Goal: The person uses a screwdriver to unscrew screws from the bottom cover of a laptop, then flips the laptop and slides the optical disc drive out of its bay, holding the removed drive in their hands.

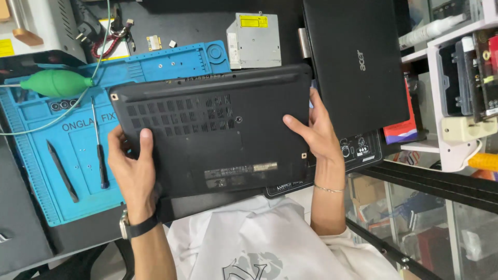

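Item: black laptop bottom cover point(207, 129), vented, underside up, held level over the worktop point(31, 233) — above the right part of the blue repair mat point(78, 171) and a dark device partly hidden beneath it.

Left hand point(132, 166): closed on the cover's left edge, thumb on top beside the vent grille, fingers wrapped under. A black watch sits on the wrist.

Right hand point(319, 135): gripping the right edge, thumb laid on the upper face, fingers behind. A thin bracelet on the wrist.

On the mat, left of the cover: a slim screwdriver point(98, 150), a black pry tool point(62, 171), and a green rubber air blower point(57, 83) at the upper left.

Behind the cover: a silver optical drive point(257, 41). To the right: a second closed black laptop point(358, 62), lying partly over a small dark box.

Step judged in hand: the cover is being handled between both hands — whether coming off or going on cannot be told. Any next move would call for an even two-handed hold, keeping the panel flat and its edges square to the body below.
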